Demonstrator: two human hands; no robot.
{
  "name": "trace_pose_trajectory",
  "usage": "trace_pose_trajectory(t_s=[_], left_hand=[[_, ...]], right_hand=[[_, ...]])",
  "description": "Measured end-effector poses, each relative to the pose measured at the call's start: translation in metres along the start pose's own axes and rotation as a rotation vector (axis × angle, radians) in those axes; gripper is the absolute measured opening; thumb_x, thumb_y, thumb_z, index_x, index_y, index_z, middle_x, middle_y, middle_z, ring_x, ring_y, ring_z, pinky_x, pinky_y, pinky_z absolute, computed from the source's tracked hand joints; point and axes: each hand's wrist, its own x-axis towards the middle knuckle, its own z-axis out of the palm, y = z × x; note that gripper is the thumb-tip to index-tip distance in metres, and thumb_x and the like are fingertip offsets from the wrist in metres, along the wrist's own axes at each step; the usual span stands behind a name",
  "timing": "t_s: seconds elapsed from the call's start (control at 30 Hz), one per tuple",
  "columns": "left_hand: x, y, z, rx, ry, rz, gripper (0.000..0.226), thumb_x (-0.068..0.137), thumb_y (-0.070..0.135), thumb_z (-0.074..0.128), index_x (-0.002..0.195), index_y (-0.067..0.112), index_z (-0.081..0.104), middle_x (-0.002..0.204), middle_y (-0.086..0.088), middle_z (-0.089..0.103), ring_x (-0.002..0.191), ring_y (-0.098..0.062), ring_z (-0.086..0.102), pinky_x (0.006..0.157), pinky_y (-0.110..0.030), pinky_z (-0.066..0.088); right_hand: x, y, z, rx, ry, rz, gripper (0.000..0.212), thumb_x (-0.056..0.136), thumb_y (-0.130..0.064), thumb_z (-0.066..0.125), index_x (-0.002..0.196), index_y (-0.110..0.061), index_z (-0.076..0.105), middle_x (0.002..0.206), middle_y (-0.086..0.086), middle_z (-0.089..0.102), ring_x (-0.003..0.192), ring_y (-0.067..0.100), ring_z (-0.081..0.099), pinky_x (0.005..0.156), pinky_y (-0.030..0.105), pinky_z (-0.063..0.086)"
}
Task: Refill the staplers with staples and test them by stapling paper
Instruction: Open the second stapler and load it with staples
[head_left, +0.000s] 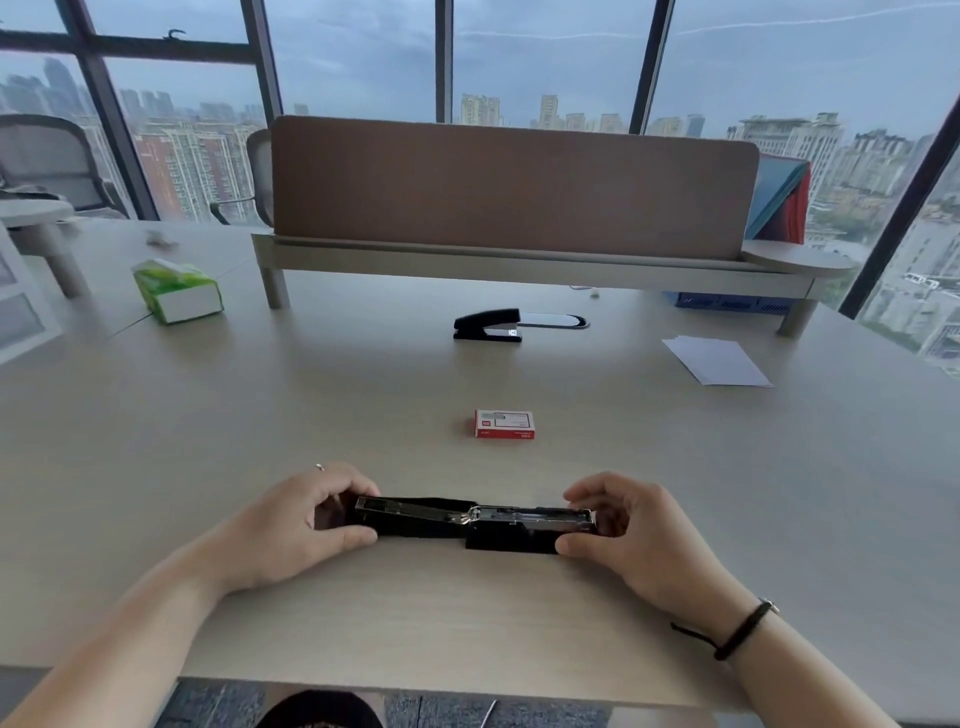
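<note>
Left hand and right hand curled around opened stapler ends

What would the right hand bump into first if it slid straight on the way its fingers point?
The right hand points leftward along the opened stapler it grips, so past that it would likely meet the left hand holding the other end.

A black metal stapler lies hinged flat open at 6 o'clock; a red-and-white staple box sits centre; a second black stapler, closed, at 12; white paper sheets at 2.
</note>
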Motion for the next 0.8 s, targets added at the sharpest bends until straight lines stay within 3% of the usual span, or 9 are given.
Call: trace_pose_trajectory(t_s=[0.13, 0.27, 0.43, 0.53, 0.63, 0.7, 0.8], left_hand=[[-0.001, 0.001, 0.0, -0.004, 0.0, -0.004, 0.025, 0.082, 0.03, 0.079, 0.099, 0.041, 0.065, 0.092, 0.008, 0.066, 0.082, -0.021, 0.062, 0.079, -0.038, 0.048], [0.001, -0.001, -0.001, 0.007, -0.009, -0.015, 0.024, 0.081, 0.031, 0.079, 0.099, 0.04, 0.066, 0.09, 0.008, 0.067, 0.08, -0.019, 0.062, 0.078, -0.038, 0.049], [0.013, 0.008, -0.016, 0.057, -0.137, -0.07, 0.025, 0.074, 0.039, 0.083, 0.095, 0.041, 0.069, 0.087, 0.017, 0.067, 0.081, -0.014, 0.062, 0.079, -0.028, 0.052], [0.034, 0.02, -0.029, 0.057, -0.204, -0.076, 0.046, 0.064, 0.067, 0.076, 0.099, 0.039, 0.07, 0.095, 0.024, 0.065, 0.082, -0.003, 0.062, 0.076, -0.013, 0.051], [0.071, 0.021, -0.026, -0.005, -0.09, -0.031, 0.061, 0.062, 0.079, 0.066, 0.101, 0.032, 0.072, 0.096, 0.011, 0.072, 0.085, -0.005, 0.065, 0.077, -0.013, 0.05], [0.097, 0.019, -0.017, 0.007, -0.025, -0.044, 0.061, 0.063, 0.075, 0.068, 0.104, 0.029, 0.071, 0.098, 0.004, 0.072, 0.088, -0.009, 0.066, 0.077, -0.014, 0.051], [0.13, 0.015, 0.002, 0.078, -0.03, -0.051, 0.081, 0.054, 0.081, 0.069, 0.117, 0.031, 0.065, 0.105, 0.012, 0.066, 0.09, -0.004, 0.063, 0.083, -0.021, 0.051]], right_hand=[[0.0, 0.0, 0.0, -0.004, -0.007, 0.006, 0.037, 0.061, -0.026, 0.091, 0.091, -0.032, 0.071, 0.075, -0.026, 0.069, 0.058, 0.003, 0.047, 0.06, 0.015, 0.044], [0.0, 0.002, 0.0, 0.003, -0.01, 0.008, 0.037, 0.061, -0.028, 0.091, 0.092, -0.033, 0.07, 0.083, -0.022, 0.072, 0.058, 0.003, 0.048, 0.062, 0.019, 0.047], [0.002, 0.002, -0.001, 0.023, -0.023, 0.003, 0.038, 0.06, -0.024, 0.091, 0.092, -0.031, 0.071, 0.082, -0.021, 0.071, 0.056, 0.001, 0.046, 0.059, 0.014, 0.044], [0.008, -0.002, -0.008, 0.066, -0.121, 0.033, 0.048, 0.053, -0.034, 0.091, 0.098, -0.031, 0.071, 0.088, -0.012, 0.075, 0.059, 0.002, 0.052, 0.063, 0.017, 0.046], [0.022, -0.008, -0.021, 0.12, -0.243, 0.053, 0.056, 0.054, -0.037, 0.091, 0.106, -0.031, 0.07, 0.094, -0.003, 0.077, 0.065, 0.006, 0.057, 0.066, 0.021, 0.049], [0.037, -0.008, -0.026, 0.114, -0.214, 0.059, 0.052, 0.059, -0.03, 0.092, 0.106, -0.03, 0.071, 0.095, -0.002, 0.077, 0.068, 0.007, 0.058, 0.068, 0.022, 0.052], [0.069, -0.003, -0.026, 0.116, -0.105, 0.095, 0.049, 0.062, -0.025, 0.092, 0.106, -0.027, 0.07, 0.097, 0.001, 0.075, 0.072, 0.01, 0.06, 0.073, 0.025, 0.055]])
